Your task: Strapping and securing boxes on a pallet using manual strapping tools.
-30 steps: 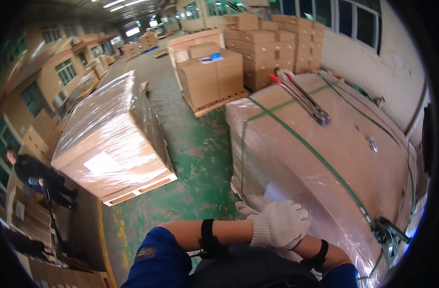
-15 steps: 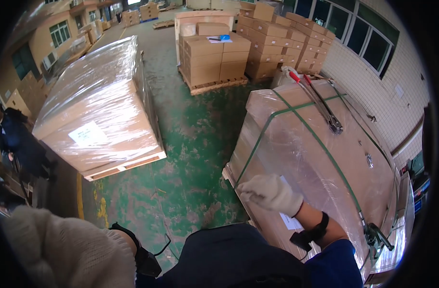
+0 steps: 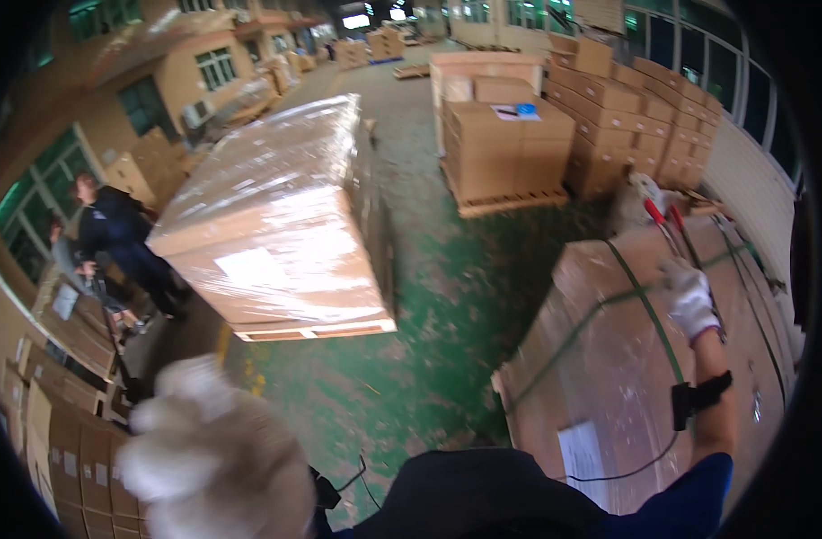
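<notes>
My right hand [image 3: 687, 296], in a white knit glove, reaches over a film-wrapped pallet load [image 3: 600, 355] on the right. Its fingers look stretched out beside the handles of a long metal tool with red grips [image 3: 655, 213]. The hand covers part of that tool, and no clear grip shows. Green strap [image 3: 649, 310] crosses the load's top and side near my wrist. My left hand [image 3: 218, 458], gloved as well, is raised large at the lower left. Motion smears its fingers, and nothing is distinguishable in it.
Another wrapped carton load [image 3: 276, 225] stands on a pallet to the left. Brown cartons [image 3: 505, 148] are stacked farther back on a pallet, beside more cartons [image 3: 613, 117]. Two people [image 3: 114, 229] are at the left; one holds a long handle. Green painted floor [image 3: 438, 296] lies between the loads.
My right hand has moved forward and right, from the load's near side up to the red-gripped tool. My left hand has shifted right. The view has turned left.
</notes>
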### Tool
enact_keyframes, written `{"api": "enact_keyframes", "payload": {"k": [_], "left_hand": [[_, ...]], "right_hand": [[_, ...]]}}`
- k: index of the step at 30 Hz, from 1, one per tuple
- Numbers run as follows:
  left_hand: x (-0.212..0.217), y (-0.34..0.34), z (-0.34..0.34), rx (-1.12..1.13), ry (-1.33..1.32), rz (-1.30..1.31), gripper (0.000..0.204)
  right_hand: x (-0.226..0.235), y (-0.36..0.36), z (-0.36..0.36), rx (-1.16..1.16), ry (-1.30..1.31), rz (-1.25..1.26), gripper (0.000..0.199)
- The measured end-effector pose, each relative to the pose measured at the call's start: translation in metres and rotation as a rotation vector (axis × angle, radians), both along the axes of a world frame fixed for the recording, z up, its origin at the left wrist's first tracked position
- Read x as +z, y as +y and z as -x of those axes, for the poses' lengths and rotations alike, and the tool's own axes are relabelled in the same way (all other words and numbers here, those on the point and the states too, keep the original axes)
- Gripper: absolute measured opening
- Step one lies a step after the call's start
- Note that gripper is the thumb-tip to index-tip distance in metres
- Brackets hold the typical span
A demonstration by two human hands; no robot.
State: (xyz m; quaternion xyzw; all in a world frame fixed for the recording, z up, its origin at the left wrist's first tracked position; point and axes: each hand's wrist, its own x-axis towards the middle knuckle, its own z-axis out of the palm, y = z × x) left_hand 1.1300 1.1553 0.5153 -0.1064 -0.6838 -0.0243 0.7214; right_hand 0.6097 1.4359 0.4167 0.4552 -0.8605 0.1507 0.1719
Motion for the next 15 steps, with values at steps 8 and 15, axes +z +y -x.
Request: {"api": "enact_keyframes", "payload": {"k": [8,15], "left_hand": [[-0.148,-0.009,-0.007,0.306,-0.842,-0.586,0.027],[-0.151,0.013,0.008,0.496,-0.951,-0.792,0.022]], "right_hand": [[-0.166,0.155,0.234,-0.437,-0.054,-0.292,0.061],[-0.141,0.122,0.234,-0.449,0.309,0.037,0.062]]}}
